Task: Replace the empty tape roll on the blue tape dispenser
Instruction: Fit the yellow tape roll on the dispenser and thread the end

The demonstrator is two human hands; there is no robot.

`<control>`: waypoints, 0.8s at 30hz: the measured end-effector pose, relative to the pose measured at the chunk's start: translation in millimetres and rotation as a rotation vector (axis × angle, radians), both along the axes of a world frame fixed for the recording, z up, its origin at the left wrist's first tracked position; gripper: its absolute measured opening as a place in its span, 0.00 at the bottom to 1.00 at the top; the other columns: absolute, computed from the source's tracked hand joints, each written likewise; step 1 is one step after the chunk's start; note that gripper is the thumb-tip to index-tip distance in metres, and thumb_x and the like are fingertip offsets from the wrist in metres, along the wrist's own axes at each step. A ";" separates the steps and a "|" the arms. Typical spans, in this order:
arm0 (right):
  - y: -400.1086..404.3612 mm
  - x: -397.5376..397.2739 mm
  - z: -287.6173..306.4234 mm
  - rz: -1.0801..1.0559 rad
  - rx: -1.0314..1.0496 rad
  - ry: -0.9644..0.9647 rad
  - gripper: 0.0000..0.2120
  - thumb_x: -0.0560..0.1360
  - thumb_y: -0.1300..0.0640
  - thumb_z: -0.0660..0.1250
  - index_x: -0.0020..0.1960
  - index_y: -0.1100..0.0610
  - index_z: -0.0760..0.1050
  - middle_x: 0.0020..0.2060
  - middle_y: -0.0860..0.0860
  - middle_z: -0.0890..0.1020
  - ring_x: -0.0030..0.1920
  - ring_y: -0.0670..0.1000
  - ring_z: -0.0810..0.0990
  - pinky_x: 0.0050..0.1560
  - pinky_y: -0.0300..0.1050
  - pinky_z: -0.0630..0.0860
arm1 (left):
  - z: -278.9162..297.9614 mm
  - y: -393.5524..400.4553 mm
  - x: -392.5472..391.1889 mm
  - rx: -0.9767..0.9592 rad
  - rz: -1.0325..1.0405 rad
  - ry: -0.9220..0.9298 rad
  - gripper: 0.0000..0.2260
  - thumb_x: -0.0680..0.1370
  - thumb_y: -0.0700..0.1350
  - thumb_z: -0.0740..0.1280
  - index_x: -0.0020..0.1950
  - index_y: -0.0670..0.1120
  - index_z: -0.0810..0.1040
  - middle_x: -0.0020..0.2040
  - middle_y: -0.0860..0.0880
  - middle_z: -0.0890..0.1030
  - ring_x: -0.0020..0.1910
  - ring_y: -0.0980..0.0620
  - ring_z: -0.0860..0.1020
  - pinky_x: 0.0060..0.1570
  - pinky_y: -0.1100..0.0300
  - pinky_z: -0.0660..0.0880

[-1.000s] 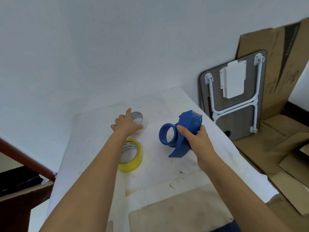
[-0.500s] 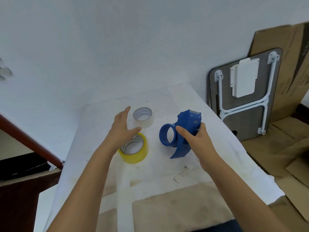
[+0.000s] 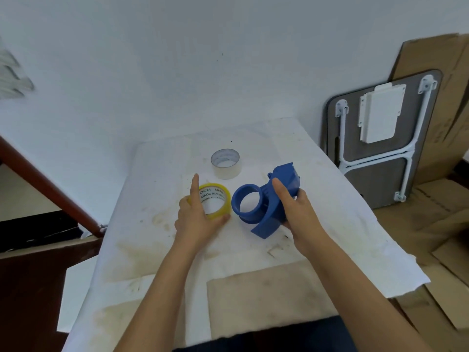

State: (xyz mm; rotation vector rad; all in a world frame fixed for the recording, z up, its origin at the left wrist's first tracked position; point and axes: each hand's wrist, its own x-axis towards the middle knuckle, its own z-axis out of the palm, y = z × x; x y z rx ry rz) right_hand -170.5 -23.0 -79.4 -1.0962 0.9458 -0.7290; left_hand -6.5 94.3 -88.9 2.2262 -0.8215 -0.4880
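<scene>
My right hand (image 3: 297, 212) holds the blue tape dispenser (image 3: 285, 175) just above the white-covered table (image 3: 337, 219), with its bare round hub facing left. My left hand (image 3: 195, 222) is closed around the yellow tape roll (image 3: 223, 199) right beside that hub, thumb under its near edge and index finger stretched along its left rim. The empty roll (image 3: 225, 165), a pale core with a grey inside, stands on the table behind both, untouched.
A folded grey table with white legs (image 3: 380, 153) leans on the wall at the right, with cardboard (image 3: 446, 128) behind and below it. A dark red wooden rail (image 3: 50, 189) runs along the left. A beige patch (image 3: 266, 301) covers the near table edge.
My left hand let go of the empty roll at the back, drew nearer and closed on the yellow roll. The dispenser stayed in my right hand.
</scene>
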 end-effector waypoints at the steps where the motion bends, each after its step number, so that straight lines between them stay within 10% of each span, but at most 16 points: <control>1: 0.2 -1.5 -0.1 0.004 0.004 0.005 0.14 0.73 0.42 0.69 0.52 0.46 0.70 0.51 0.48 0.81 0.54 0.51 0.81 0.61 0.56 0.77 | -0.7 1.1 0.4 -0.008 -0.002 -0.001 0.52 0.68 0.60 0.76 0.78 0.68 0.41 0.72 0.42 0.65 0.68 0.41 0.71 0.66 0.42 0.71; 10: -1.8 -14.4 -4.1 0.083 0.023 0.048 0.39 0.60 0.32 0.73 0.65 0.50 0.70 0.58 0.50 0.82 0.57 0.54 0.81 0.61 0.57 0.78 | 13.6 38.6 -5.4 -0.314 -0.071 0.099 0.50 0.67 0.46 0.81 0.76 0.70 0.52 0.74 0.56 0.64 0.69 0.59 0.68 0.67 0.60 0.66; 14: -4.2 -18.2 -7.0 0.113 0.137 -0.100 0.31 0.68 0.39 0.71 0.65 0.56 0.73 0.56 0.58 0.84 0.56 0.61 0.83 0.55 0.54 0.81 | 22.9 55.5 -16.6 -0.417 -0.098 0.043 0.50 0.67 0.46 0.81 0.71 0.77 0.51 0.75 0.64 0.62 0.69 0.73 0.64 0.65 0.64 0.63; 24: -0.8 -21.7 -0.9 0.257 0.157 -0.045 0.25 0.72 0.45 0.71 0.63 0.57 0.75 0.55 0.56 0.84 0.55 0.57 0.83 0.60 0.54 0.79 | 31.6 55.8 -30.2 -0.466 -0.188 0.072 0.50 0.66 0.48 0.81 0.69 0.80 0.50 0.74 0.71 0.60 0.73 0.67 0.63 0.68 0.62 0.65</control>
